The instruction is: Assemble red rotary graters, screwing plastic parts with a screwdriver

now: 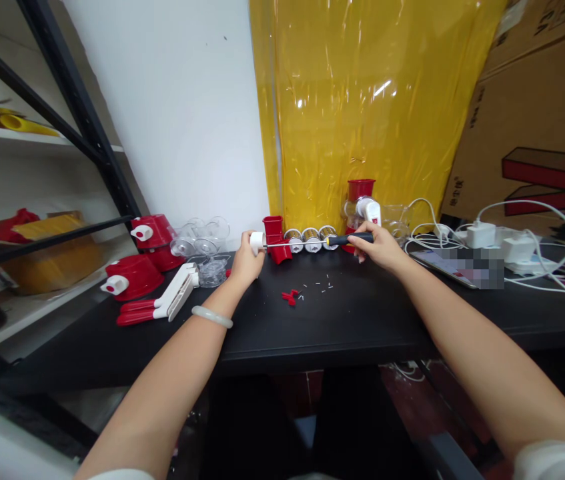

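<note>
My left hand [245, 261] is closed around a small red and white plastic part [272, 241] standing on the black table [342, 320]. My right hand [378, 248] grips a screwdriver [347, 239] with a black and yellow handle. Its thin shaft runs left, level, into the red part. A few small screws [319, 287] and a little red piece [289, 297] lie on the table in front of my hands. Behind the shaft stand three metal drum-like pieces [311, 240].
Red domed parts [132, 277], a red and white handle [159, 307] and clear plastic cups [202, 243] lie at the left. A red and white assembled unit [362, 203] stands behind. A phone [445, 263], chargers and white cables [537, 257] fill the right. A yellow sheet and cardboard boxes rise behind.
</note>
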`<state>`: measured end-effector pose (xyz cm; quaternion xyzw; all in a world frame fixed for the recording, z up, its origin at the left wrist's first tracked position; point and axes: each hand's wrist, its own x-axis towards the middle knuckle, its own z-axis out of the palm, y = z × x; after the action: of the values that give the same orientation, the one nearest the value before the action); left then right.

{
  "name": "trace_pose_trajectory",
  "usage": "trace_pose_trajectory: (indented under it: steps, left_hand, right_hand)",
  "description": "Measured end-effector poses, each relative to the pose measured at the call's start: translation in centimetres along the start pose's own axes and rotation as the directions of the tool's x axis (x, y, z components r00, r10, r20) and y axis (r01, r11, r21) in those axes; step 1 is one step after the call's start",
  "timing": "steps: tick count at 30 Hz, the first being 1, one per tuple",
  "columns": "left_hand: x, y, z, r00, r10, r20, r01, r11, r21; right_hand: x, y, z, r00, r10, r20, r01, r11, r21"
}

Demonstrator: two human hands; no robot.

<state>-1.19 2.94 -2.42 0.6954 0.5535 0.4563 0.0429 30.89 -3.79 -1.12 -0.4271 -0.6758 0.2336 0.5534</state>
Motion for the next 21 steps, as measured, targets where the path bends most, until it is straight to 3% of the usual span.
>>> trace_pose_trajectory:
  steps: [6, 14, 21]
  left_hand:
    - [-0.1, 0.0, 0.0, 1.0, 0.019, 0.007, -0.019, 1.0, -0.006]
    - [-0.1, 0.0, 0.1, 1.0, 0.025, 0.001, -0.025, 1.0, 0.003]
    - [0.0, -0.1, 0.1, 1.0, 0.031, -0.006, -0.031, 0.999, -0.012]
  right_hand:
    - [-0.2, -0.2, 0.1, 0.996, 0.082, -0.026, -0.083, 0.994, -0.072]
    - [0.3, 0.9, 0.0, 1.0, -0.012, 0.019, 0.006, 0.95, 0.314]
    - [0.3, 0.4, -0.1, 0.999, 0.021, 0.037, -0.027, 0.985, 0.173]
